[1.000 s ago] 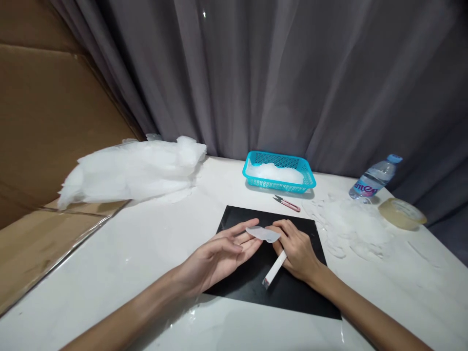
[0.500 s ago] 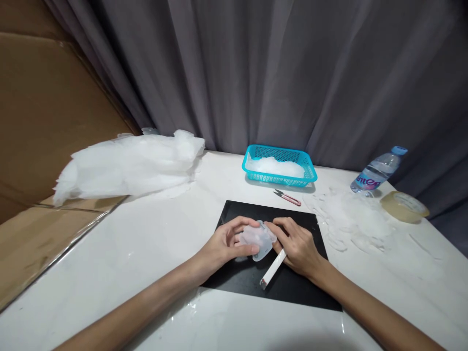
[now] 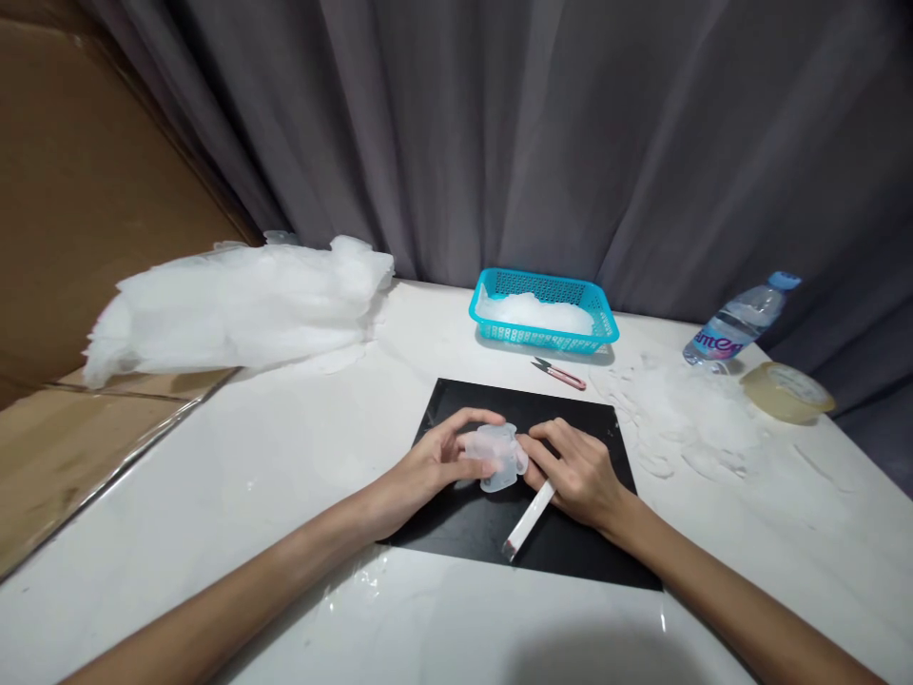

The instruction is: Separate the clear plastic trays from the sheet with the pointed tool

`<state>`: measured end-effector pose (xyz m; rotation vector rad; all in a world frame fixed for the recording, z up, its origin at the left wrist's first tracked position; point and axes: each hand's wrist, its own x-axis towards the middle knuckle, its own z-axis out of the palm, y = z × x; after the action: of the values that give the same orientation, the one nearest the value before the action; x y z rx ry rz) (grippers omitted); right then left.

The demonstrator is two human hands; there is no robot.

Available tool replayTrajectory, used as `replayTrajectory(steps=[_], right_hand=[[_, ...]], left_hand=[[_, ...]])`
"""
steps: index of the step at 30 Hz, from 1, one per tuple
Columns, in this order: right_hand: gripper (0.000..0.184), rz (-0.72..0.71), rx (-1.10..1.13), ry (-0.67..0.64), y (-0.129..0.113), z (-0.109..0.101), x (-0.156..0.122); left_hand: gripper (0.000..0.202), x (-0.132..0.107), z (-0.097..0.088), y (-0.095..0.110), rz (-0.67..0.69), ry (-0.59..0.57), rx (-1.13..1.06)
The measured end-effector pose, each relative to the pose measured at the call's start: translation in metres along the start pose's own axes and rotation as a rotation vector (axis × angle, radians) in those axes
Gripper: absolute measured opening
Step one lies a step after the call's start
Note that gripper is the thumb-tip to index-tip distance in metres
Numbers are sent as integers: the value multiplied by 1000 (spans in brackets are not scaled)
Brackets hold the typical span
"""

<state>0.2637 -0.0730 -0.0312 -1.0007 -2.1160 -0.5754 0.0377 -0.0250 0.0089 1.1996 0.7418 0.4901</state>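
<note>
Over the black mat (image 3: 456, 533), my left hand (image 3: 442, 454) pinches a translucent white sheet piece (image 3: 503, 466) with a wavy outline between thumb and fingers. My right hand (image 3: 576, 468) is closed at that piece's right edge, its fingertips touching it. A white stick-like tool (image 3: 529, 521) with a dark tip is tucked in the same hand and slants down to the left. Its upper part is hidden by the palm, so I cannot make out its kind.
A blue basket (image 3: 543, 340) of white pieces stands at the back, with pink thread snips (image 3: 559, 374) before it. A stack of white sheets (image 3: 235, 309) lies left beside cardboard (image 3: 92, 419). Right are scraps (image 3: 703, 419), a tilted water bottle (image 3: 738, 323) and a tape roll (image 3: 786, 392).
The translucent piece has turned a little and shifted slightly left in my left hand. My right hand keeps the white tool beside it. The whole view has moved slightly.
</note>
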Motion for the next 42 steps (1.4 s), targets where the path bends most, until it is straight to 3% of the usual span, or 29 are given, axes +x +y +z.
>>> replayTrajectory(steps=[3, 8, 14, 21, 24, 30, 34, 37, 39, 42], right_hand=[[20, 50, 63, -4, 1, 0, 0], [32, 115, 189, 3, 3, 0, -3], [18, 87, 192, 24, 2, -1, 0], [22, 123, 252, 60, 4, 0, 0], [24, 71, 282, 79, 4, 0, 0], [16, 27, 241, 99, 2, 4, 0], [13, 168, 238, 128, 0, 10, 5], [13, 256, 235, 126, 1, 15, 10], [19, 252, 256, 91, 1, 17, 11], [25, 202, 265, 39, 2, 19, 12]], left_hand=[[55, -1, -3, 1, 65, 33, 78], [27, -3, -8, 0, 271, 125, 351], [23, -5, -7, -1, 272, 129, 379], [15, -5, -10, -3, 297, 59, 269], [13, -7, -11, -2, 310, 28, 223], [17, -9, -11, 1, 277, 58, 275], [26, -8, -14, 0, 228, 200, 274], [34, 3, -26, 4, 306, 379, 285], [38, 22, -38, 18, 406, 524, 350], [45, 69, -47, 57, 608, 717, 434]])
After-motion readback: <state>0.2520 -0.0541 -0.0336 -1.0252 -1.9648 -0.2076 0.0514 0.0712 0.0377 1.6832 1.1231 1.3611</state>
